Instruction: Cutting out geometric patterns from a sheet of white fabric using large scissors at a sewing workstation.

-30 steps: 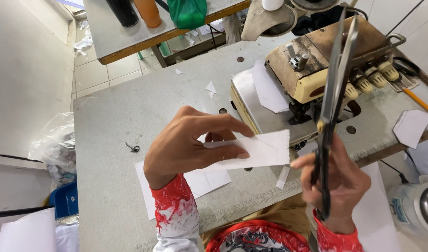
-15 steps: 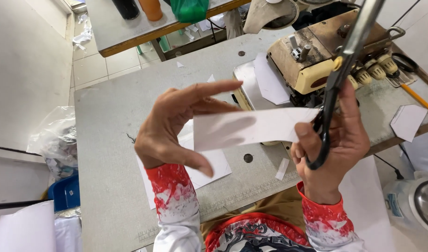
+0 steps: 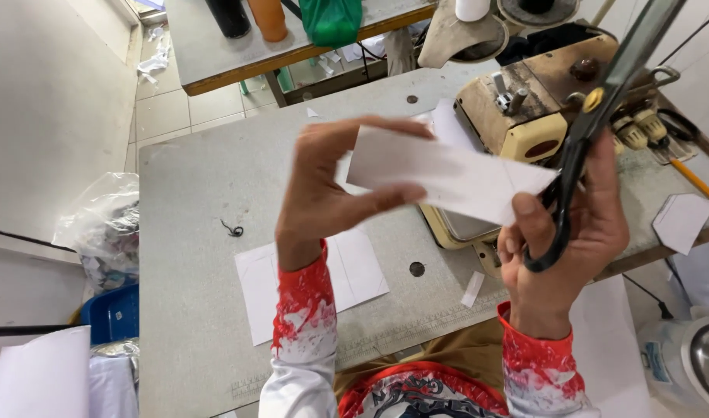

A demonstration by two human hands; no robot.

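Above the counter [image 3: 192, 232], the left hand [image 3: 323, 193] pinches the white paper piece [image 3: 447, 174], its long axis slanting down rightward. The right hand [image 3: 571, 240] clasps black scissors [image 3: 602, 101], blades pointing up.

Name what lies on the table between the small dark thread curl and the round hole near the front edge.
In the head view, a white paper sheet lies flat between thread curl and hole.

Two hands: left hand [image 3: 323, 193], right hand [image 3: 571, 248]. One pair of scissors [image 3: 594, 116]. One sewing machine [image 3: 540, 116]. Two bottles: dark bottle [image 3: 229, 15], orange bottle [image 3: 269, 19]. One green bag [image 3: 331, 19].
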